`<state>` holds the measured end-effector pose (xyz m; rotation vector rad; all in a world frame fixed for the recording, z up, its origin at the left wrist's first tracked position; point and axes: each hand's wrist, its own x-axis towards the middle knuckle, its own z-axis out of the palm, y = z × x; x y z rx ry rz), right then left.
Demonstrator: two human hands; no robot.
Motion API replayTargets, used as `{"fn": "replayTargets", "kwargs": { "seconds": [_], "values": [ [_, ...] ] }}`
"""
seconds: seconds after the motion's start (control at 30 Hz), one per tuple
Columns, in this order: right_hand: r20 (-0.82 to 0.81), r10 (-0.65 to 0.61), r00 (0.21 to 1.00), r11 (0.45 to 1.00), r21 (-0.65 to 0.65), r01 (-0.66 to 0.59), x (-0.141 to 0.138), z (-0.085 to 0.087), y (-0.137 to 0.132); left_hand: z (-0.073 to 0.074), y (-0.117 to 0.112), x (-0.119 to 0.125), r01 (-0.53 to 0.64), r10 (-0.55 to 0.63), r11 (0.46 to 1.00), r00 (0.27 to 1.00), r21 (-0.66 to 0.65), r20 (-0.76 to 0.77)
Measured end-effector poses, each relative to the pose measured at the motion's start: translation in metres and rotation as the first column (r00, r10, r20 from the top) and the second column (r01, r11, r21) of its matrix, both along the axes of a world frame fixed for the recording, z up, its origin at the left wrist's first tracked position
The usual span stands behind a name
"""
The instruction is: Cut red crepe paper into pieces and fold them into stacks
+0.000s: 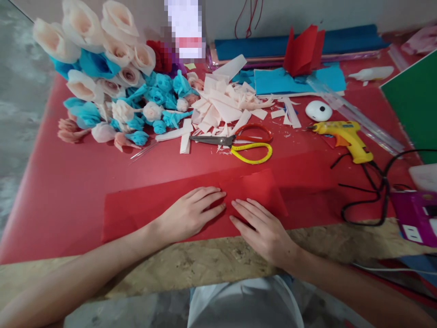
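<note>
A long sheet of red crepe paper [133,209] lies flat along the front of the red-covered table, its right part folded over on itself. My left hand [193,212] rests on the middle of the sheet, fingers stretched to the right. On the folded part lies my right hand [261,228], its fingers extended toward the left one. A narrow gap parts the two sets of fingertips, and neither hand grips anything. Just beyond the paper are scissors [227,140] with one red and one yellow handle, blades pointing left.
Paper flowers [118,79] crowd the back left. Pale paper scraps [221,100] are heaped mid-table. To the right lie a yellow glue gun [348,136], its black cord [385,191], a white round case [318,110] and a purple box [414,216]. Folded red paper [303,50] stands behind.
</note>
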<state>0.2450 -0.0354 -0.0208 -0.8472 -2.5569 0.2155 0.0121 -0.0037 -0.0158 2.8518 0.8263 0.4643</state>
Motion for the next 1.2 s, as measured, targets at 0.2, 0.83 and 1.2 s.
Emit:
{"fn": "replayTargets", "kwargs": {
  "seconds": [0.2,0.83,1.2],
  "values": [
    [-0.007,0.005,1.000,1.000,0.012,-0.005,-0.0002,0.0007,0.0003,0.0000,-0.0004,0.0011,-0.009,0.009,1.000,1.000,-0.002,0.011],
    [-0.007,-0.025,1.000,0.998,0.054,0.025,-0.0011,0.0025,-0.0001,0.0016,-0.0001,0.0015,-0.010,0.010,1.000,0.997,-0.008,-0.078],
    [0.258,-0.159,0.953,0.986,-0.003,0.165,-0.0055,0.0019,-0.0092,0.0049,0.0020,0.0022,0.040,-0.039,0.999,0.997,0.021,-0.069]
  ]
}}
